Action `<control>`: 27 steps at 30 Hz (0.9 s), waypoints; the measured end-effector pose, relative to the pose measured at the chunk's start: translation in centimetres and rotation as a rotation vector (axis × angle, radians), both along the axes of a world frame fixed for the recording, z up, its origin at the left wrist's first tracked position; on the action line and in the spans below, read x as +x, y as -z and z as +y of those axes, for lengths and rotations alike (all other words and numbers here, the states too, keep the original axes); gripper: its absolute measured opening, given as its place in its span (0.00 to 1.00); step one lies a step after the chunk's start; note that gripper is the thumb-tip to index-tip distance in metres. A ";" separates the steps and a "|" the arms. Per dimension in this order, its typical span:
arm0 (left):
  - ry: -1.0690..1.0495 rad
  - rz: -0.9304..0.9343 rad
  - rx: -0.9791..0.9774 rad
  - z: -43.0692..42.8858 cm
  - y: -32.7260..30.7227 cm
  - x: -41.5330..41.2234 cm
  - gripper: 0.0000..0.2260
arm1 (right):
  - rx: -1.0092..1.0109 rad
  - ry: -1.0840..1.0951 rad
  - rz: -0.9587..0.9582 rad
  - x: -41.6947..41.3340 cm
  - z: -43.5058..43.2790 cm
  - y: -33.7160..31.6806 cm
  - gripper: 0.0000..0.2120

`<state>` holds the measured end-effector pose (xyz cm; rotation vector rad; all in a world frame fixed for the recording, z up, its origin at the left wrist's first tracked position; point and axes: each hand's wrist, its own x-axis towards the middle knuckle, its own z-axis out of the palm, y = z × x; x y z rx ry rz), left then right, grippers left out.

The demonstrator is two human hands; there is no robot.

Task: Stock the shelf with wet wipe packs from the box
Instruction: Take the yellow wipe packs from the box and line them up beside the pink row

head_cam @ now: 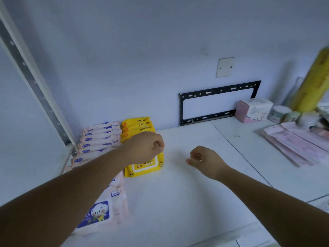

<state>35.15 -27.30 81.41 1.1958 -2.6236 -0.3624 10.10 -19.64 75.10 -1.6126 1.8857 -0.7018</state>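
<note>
Head view looks down on the yellow wipe packs (142, 166), which stand on edge in a short row toward the back of the white shelf (187, 193). They sit just beside a longer row of pink wipe packs (99, 138) that runs along the left edge toward the camera. The left hand (146, 146) is balled into a fist over the front yellow packs, gripping nothing that shows; whether its knuckles touch them I cannot tell. The right hand (201, 157) hangs over bare shelf to the right, fingers curled in on an empty palm. The box is out of sight, so neither hand has a pack to place. The likeliest slip, I judge, is a toppled row. The packs look soft and lean on one another, and the left forearm crosses above the pink row. A shove from the fist or a brush from that forearm could tip the front ones flat or push them off the left edge. Further right, a tissue box (252, 111) and flat pink packets (299, 141) limit room for spreading.
</note>
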 end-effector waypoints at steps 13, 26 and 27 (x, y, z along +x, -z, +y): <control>0.309 0.018 0.305 11.5 2.0 -19.7 0.03 | 0.021 0.264 0.079 -16.1 19.0 -0.7 0.10; 0.443 -0.150 0.480 33.0 12.7 -36.1 0.03 | 0.325 0.371 0.062 -31.2 44.5 7.9 0.08; 0.434 -0.175 0.502 33.7 13.8 -36.1 0.03 | 0.348 0.354 0.062 -31.4 45.2 8.7 0.09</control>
